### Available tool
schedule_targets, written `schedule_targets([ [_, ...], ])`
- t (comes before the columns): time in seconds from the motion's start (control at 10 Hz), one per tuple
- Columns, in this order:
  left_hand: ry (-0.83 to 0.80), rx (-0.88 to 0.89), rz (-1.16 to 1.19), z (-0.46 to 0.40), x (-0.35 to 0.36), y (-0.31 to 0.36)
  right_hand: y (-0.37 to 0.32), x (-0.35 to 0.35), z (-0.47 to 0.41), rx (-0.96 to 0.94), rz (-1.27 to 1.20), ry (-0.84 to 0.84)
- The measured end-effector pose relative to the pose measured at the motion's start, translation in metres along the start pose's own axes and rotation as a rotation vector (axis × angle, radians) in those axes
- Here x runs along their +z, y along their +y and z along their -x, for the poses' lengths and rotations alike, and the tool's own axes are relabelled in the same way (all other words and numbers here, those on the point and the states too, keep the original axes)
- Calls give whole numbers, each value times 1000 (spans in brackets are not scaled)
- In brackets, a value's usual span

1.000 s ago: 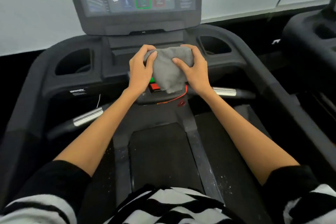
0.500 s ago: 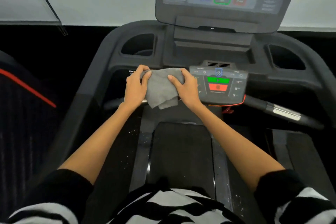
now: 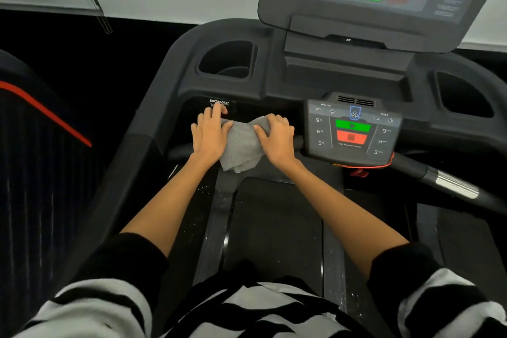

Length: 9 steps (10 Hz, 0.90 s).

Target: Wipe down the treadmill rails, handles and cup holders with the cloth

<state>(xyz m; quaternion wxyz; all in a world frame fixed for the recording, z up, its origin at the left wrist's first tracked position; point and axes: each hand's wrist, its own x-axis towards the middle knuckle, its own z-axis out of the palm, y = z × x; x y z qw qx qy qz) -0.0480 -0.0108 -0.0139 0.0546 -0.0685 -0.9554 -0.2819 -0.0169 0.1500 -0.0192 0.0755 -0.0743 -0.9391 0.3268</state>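
The cloth (image 3: 241,145) looks soft, napped grey terry; the treadmill console (image 3: 274,82) matt dark plastic; the handle sensor (image 3: 452,184) shiny metal.

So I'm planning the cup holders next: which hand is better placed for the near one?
Left. The left hand already grips the cloth on the side nearest the left cup holder; the right hand would cross over.

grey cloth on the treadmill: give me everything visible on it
The grey cloth looks like soft terry or microfibre, plain, with no print visible. It is bunched and creased, not spread flat, and draped over the black front handlebar left of the small control pad, with a loose folded corner hanging down toward the belt. The left hand presses its left edge and the right hand grips its right edge. Whether it is damp cannot be told.
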Motion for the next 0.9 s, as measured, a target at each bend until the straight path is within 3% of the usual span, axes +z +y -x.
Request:
schedule_targets([
  [0.2, 64, 32, -148, 3, 11, -5, -2, 5, 0, -105, 81, 77],
  [0.3, 71, 70, -180, 10, 14, -7, 0, 6, 1, -264, 111, 78],
  [0.4, -1, 130, -262, 20, 17, -8, 7, 9, 3, -332, 157, 15],
  [0.8, -123, 178, -399, 23, 6, -1, 9, 2, -1, -378, 328, -104],
  [0.9, -103, 165, -407, 19, -2, 1, 8, -9, -8, -399, 320, -67],
])
